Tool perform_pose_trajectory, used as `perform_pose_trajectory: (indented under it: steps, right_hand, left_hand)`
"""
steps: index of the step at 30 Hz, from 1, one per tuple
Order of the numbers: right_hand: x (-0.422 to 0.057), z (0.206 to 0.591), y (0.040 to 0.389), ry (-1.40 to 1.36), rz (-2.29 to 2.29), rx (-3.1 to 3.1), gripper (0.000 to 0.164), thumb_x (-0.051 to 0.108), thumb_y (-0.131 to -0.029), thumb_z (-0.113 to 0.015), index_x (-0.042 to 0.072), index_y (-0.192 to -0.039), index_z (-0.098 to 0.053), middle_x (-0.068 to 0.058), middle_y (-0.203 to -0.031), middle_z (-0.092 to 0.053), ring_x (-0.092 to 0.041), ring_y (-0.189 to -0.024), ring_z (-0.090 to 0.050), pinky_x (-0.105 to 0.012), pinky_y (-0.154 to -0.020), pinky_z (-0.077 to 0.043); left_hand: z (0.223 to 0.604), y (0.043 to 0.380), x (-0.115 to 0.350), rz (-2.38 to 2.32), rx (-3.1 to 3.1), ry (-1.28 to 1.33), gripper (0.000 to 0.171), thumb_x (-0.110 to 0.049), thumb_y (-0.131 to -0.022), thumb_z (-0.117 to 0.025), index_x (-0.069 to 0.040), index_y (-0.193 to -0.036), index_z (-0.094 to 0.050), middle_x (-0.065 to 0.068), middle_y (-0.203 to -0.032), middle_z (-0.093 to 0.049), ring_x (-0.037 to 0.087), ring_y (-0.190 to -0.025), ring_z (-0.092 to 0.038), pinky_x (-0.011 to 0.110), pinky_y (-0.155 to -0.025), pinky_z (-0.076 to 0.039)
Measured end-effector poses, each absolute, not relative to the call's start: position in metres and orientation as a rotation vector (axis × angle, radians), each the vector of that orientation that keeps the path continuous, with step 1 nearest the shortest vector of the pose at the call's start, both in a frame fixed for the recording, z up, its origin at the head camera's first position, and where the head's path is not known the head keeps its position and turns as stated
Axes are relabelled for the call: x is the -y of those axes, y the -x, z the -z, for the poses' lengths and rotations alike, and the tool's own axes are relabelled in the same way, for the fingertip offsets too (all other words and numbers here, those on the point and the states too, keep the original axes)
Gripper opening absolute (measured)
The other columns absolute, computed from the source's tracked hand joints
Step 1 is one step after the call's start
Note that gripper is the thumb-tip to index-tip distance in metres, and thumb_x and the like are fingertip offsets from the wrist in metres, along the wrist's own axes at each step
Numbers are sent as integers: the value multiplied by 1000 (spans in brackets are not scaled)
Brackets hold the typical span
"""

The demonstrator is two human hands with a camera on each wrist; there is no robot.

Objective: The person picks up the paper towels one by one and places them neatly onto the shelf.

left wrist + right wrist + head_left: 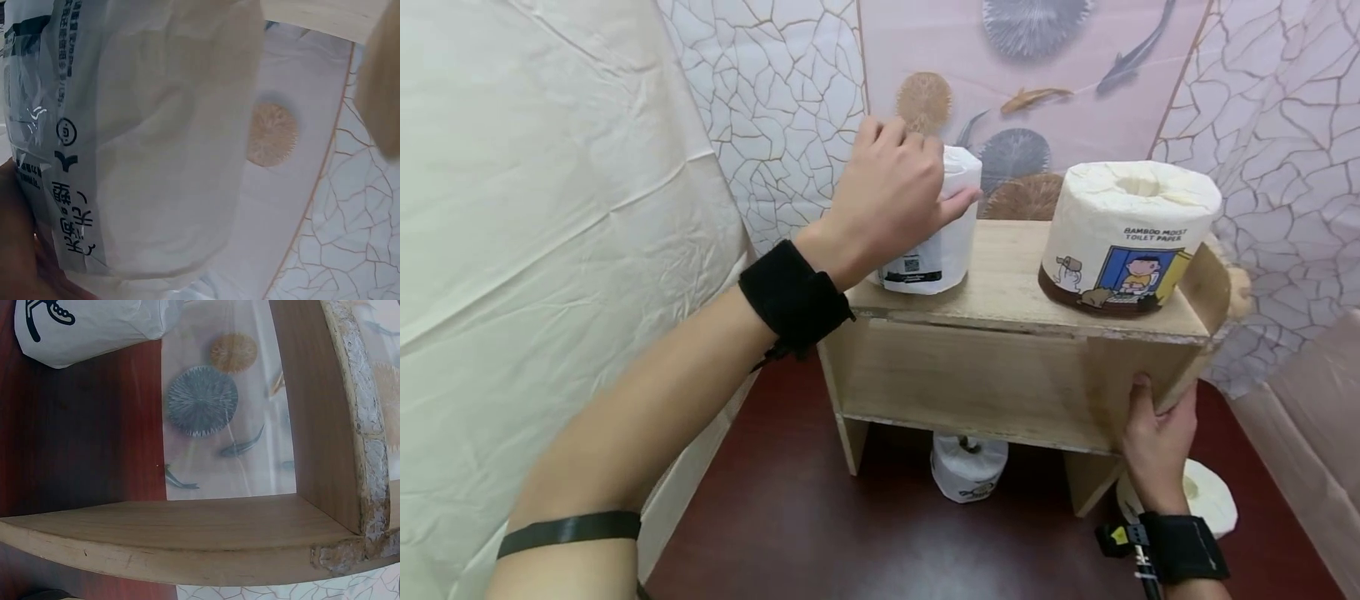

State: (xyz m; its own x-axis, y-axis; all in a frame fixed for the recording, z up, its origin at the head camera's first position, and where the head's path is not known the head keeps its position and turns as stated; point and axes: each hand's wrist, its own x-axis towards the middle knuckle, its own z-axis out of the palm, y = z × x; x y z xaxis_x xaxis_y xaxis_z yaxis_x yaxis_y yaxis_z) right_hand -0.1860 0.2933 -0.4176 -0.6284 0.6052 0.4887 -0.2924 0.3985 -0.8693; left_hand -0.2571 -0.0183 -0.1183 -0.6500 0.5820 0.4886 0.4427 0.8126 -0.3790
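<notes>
A small wooden shelf (pixel 970 367) stands on a dark red-brown surface, tilted in the head view. My left hand (pixel 895 187) grips a plastic-wrapped toilet paper roll (pixel 951 250) at the left of its top board; the fingertips are hidden behind the roll. Close up in the left wrist view, the same roll (pixel 169 137) shows printed wrapping. My right hand (pixel 1161 442) holds the shelf's right side panel, thumb on the inner face. At the top board's right end stands a larger toilet paper roll (pixel 1127 237) with a cartoon print.
Beneath the shelf sits another wrapped roll (pixel 968 468). One more white roll (pixel 1213 496) stands by my right wrist. Patterned sheeting (pixel 782 108) covers the wall behind, and a pale cloth (pixel 550 208) hangs at the left. The shelf's side panel (pixel 187 531) crosses the right wrist view.
</notes>
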Motion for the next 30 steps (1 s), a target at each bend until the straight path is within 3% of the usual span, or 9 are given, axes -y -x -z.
perform_pose_trajectory:
  steps: [5, 11, 19, 30]
  right_hand:
    - [-296, 412, 189, 263, -1331, 1817, 43, 23, -107, -58, 18, -149, -57, 19, -115, -57, -5, -109, -56, -21, -93, -39]
    - [-295, 409, 190, 252, -1323, 1824, 42, 24, -107, -59, 13, -148, -57, 19, -116, -57, -4, -111, -56, -20, -96, -40]
    - [-298, 405, 190, 239, -1295, 1825, 42, 24, -107, -58, 14, -148, -56, 16, -116, -57, -5, -110, -55, -21, -94, -39]
    - [-292, 417, 182, 278, -1310, 1831, 41, 24, -108, -57, 10, -147, -55, 16, -112, -56, -6, -107, -54, -20, -91, -37]
  left_hand:
    - [119, 264, 38, -144, 2363, 858, 66, -62, -106, -50, 0, -111, -69, 15, -112, -73, 34, -105, -57, 44, -98, -38]
    - [126, 274, 63, -11, 2260, 1030, 61, -58, -103, -61, 1, -114, -71, 14, -108, -73, 33, -99, -53, 45, -97, -38]
    - [133, 287, 80, 18, 2086, 1223, 57, -52, -102, -66, 2, -120, -71, 15, -112, -74, 35, -104, -56, 47, -100, -39]
    - [153, 296, 81, 154, 1950, 1296, 53, -43, -99, -74, 5, -120, -68, 17, -112, -71, 35, -102, -55, 48, -93, -46]
